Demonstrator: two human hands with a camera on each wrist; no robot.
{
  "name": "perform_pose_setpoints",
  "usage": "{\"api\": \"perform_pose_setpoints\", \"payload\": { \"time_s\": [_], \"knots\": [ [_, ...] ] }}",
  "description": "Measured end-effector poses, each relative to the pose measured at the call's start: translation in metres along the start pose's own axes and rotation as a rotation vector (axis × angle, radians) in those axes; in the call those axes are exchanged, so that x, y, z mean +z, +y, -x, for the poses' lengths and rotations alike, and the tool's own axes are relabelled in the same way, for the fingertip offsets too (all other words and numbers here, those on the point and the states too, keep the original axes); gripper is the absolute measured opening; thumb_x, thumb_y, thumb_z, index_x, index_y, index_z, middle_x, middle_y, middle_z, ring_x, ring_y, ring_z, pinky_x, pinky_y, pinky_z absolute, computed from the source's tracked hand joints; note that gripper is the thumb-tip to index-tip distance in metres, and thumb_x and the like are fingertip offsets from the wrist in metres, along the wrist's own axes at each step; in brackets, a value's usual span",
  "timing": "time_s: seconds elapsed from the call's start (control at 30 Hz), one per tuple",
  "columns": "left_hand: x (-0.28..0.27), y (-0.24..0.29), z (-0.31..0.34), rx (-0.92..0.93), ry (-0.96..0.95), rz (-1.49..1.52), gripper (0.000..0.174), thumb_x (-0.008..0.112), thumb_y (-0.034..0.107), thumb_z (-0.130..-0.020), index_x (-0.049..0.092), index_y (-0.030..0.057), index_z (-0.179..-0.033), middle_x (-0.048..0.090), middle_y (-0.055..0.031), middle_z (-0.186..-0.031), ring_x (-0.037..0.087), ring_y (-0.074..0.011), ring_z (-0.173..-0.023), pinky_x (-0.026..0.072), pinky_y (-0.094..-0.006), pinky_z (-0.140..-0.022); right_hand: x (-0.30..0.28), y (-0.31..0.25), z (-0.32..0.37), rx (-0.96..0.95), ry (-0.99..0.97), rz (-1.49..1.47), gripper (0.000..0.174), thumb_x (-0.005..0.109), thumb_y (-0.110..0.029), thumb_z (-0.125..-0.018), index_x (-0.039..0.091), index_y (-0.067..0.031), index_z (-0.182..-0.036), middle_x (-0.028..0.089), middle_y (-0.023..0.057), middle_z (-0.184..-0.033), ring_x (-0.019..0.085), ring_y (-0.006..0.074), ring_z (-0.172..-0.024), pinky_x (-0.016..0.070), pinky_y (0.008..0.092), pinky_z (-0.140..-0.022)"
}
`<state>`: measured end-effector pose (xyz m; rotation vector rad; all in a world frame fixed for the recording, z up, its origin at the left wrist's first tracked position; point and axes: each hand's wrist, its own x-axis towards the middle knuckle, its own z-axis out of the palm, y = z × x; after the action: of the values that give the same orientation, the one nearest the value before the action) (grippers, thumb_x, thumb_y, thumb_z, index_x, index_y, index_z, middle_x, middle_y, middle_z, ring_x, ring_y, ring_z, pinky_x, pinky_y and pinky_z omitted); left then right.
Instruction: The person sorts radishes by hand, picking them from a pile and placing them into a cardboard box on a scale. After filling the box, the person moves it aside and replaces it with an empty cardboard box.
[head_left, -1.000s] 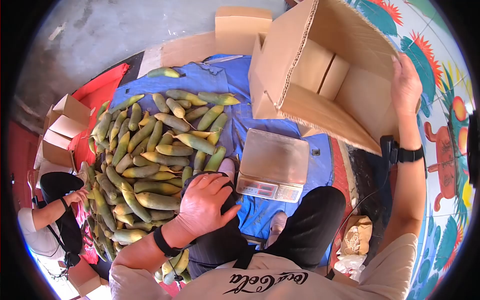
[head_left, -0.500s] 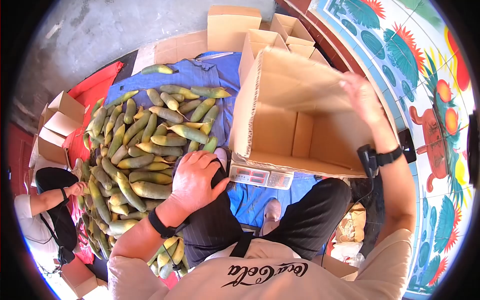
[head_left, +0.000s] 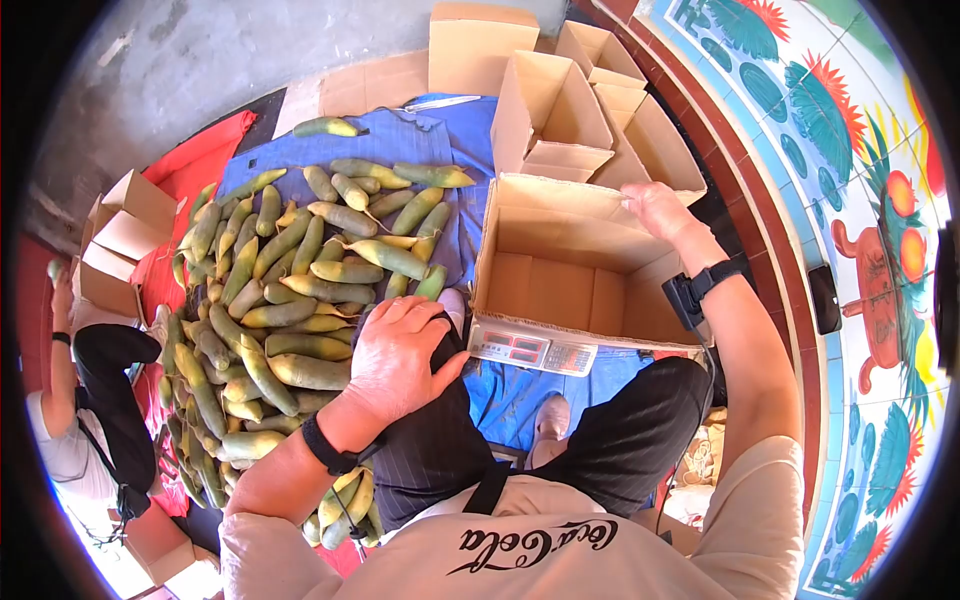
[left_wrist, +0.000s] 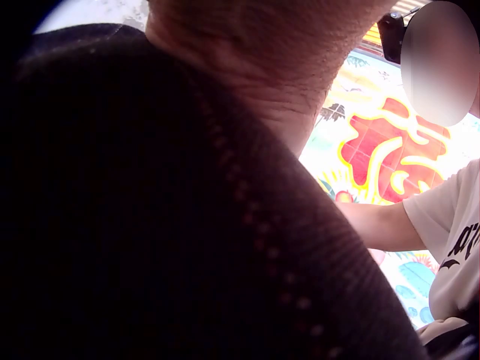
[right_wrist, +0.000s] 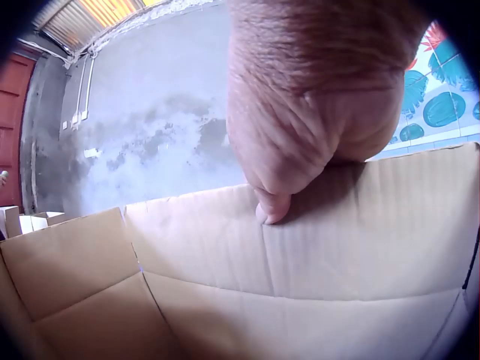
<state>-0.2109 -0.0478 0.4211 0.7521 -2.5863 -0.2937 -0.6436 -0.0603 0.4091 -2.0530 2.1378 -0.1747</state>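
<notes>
Green-yellow produce [head_left: 290, 290] covered the blue cloth's [head_left: 420, 150] left half, left hand [head_left: 395, 365] spread on the knee [head_left: 440, 450]. Empty cardboard box [head_left: 555, 290] sat on the scale [head_left: 530, 351], right hand [head_left: 655, 208] gripping its far wall.

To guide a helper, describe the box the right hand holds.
Find the blue cloth with the pile of green fruit. At its right edge lies a scale, and the box stands on it. Unlike the boxes behind, it alone sits on the scale, with the right hand gripping its far flap.
</notes>
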Motion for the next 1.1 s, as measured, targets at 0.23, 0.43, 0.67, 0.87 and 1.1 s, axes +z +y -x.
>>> {"api": "perform_pose_setpoints", "payload": {
  "time_s": [0.23,0.43,0.67,0.87,1.1],
  "knots": [
    [-0.002,-0.001,-0.002,-0.017,-0.007,0.021,0.034,0.075,0.025,-0.065,0.066,0.0048,-0.091,0.063,-0.0100,-0.105,0.058,-0.0298,-0.104,0.0446,-0.0432,-0.091,0.017,0.011,-0.015,0.043,-0.007,0.035,0.017,0.056,-0.016,-0.089,0.059,-0.0051,-0.101,0.062,0.0225,-0.097,0.057,0.0414,-0.094,0.0456,0.0460,-0.081],
    [0.000,0.000,-0.004,-0.014,-0.015,0.030,0.035,0.076,0.025,-0.064,0.065,0.0046,-0.091,0.063,-0.0103,-0.106,0.058,-0.0303,-0.104,0.0449,-0.0433,-0.091,0.017,-0.004,-0.016,0.177,-0.080,0.151,0.040,0.054,-0.023,-0.092,0.047,-0.0066,-0.127,0.059,0.0208,-0.118,0.054,0.0372,-0.112,0.0415,0.0432,-0.097],
    [0.002,0.003,-0.007,-0.011,-0.015,0.029,0.035,0.076,0.025,-0.064,0.066,0.0044,-0.091,0.064,-0.0108,-0.105,0.058,-0.0304,-0.103,0.0452,-0.0433,-0.090,-0.005,-0.047,0.029,-0.112,0.203,0.023,0.035,0.060,-0.025,-0.089,0.059,-0.0042,-0.117,0.056,0.0156,-0.123,0.051,0.0346,-0.115,0.0385,0.0428,-0.100],
    [0.006,0.002,-0.003,0.002,0.053,0.073,0.036,0.076,0.025,-0.066,0.065,0.0041,-0.092,0.063,-0.0116,-0.108,0.058,-0.0307,-0.104,0.0452,-0.0431,-0.089,-0.012,-0.096,0.111,-0.157,0.395,0.029,0.024,0.066,-0.011,-0.082,0.063,-0.0019,-0.103,0.062,0.0131,-0.105,0.057,0.0336,-0.100,0.0448,0.0404,-0.089],
    [0.003,-0.024,0.015,-0.104,0.194,0.261,0.026,0.062,0.016,-0.082,0.062,0.0002,-0.102,0.061,-0.0171,-0.113,0.055,-0.0352,-0.107,0.0435,-0.0421,-0.093,0.028,-0.066,0.203,0.131,0.475,-0.081,0.021,0.060,0.001,-0.083,0.062,0.0015,-0.103,0.061,0.0165,-0.107,0.059,0.0324,-0.099,0.0461,0.0380,-0.089]
  ]
}}
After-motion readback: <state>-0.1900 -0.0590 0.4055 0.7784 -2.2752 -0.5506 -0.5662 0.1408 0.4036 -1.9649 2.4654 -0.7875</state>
